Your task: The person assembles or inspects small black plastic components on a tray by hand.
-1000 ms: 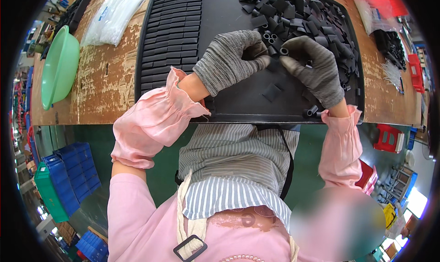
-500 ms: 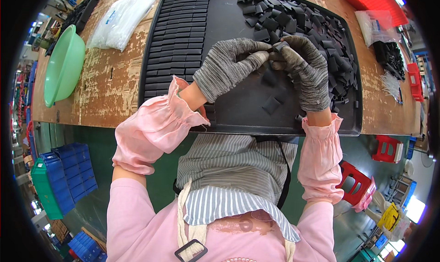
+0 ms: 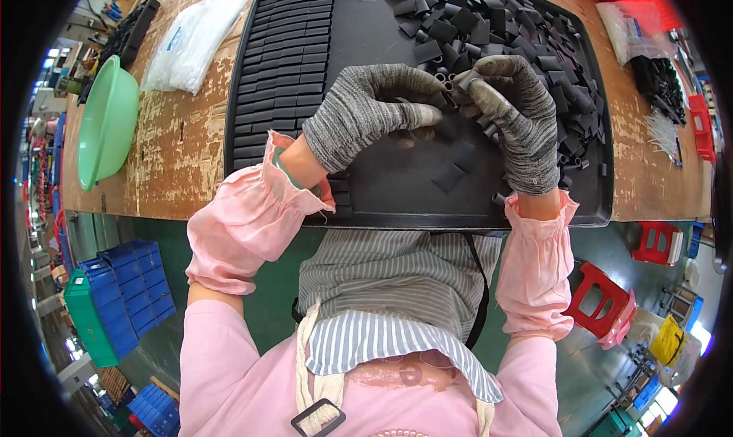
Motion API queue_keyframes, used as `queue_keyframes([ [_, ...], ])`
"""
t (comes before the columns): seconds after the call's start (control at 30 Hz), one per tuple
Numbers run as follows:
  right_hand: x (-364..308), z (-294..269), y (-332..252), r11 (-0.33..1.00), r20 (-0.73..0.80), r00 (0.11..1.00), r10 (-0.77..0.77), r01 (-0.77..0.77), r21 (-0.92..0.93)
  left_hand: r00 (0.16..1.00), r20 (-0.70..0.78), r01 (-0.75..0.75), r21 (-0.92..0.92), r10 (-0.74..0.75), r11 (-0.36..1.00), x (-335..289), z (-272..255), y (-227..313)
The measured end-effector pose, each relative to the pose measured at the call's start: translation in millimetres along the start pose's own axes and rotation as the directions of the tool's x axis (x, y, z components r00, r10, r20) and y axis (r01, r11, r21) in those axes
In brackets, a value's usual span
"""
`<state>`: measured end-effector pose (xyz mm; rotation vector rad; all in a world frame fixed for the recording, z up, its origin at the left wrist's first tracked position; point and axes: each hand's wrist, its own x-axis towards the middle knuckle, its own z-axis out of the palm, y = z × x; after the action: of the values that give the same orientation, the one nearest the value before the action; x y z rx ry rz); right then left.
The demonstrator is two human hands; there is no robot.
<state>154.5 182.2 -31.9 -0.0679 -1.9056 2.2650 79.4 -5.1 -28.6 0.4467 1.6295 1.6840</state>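
Tray: the shallow black rectangular tray (image 3: 389, 196) lay on the worn brown wooden desk (image 3: 172, 147); neat rows of short black pieces (image 3: 284, 63) lined its left; a loose black heap (image 3: 523, 41) lay right;
Left hand: grey knit-gloved left hand (image 3: 359, 116) curled; its grip could not be told;
Right hand: grey knit-gloved right hand (image 3: 525, 124) pinched a small dark piece (image 3: 465, 79) above the tray.

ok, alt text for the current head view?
A person's gloved left hand and right hand are close together over a black tray, the right pinching a small black piece. More pieces lie in neat rows at the tray's left and in a loose heap at its right.
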Motion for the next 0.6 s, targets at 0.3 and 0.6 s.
queue_keyframes([
  [0.3, -1.0, 2.9, 4.1, 0.999, -0.003, 0.999, 0.041, -0.041, -0.023, 0.985, -0.060, -0.159, 0.073, 0.163, 0.985, 1.6, 1.4, -9.1],
  [0.6, -0.8, 5.8, 12.5, 0.983, -0.011, 1.000, -0.009, 0.007, -0.186, 0.963, -0.062, -0.241, 0.236, 0.263, 0.941, 0.9, 2.2, -10.4],
])
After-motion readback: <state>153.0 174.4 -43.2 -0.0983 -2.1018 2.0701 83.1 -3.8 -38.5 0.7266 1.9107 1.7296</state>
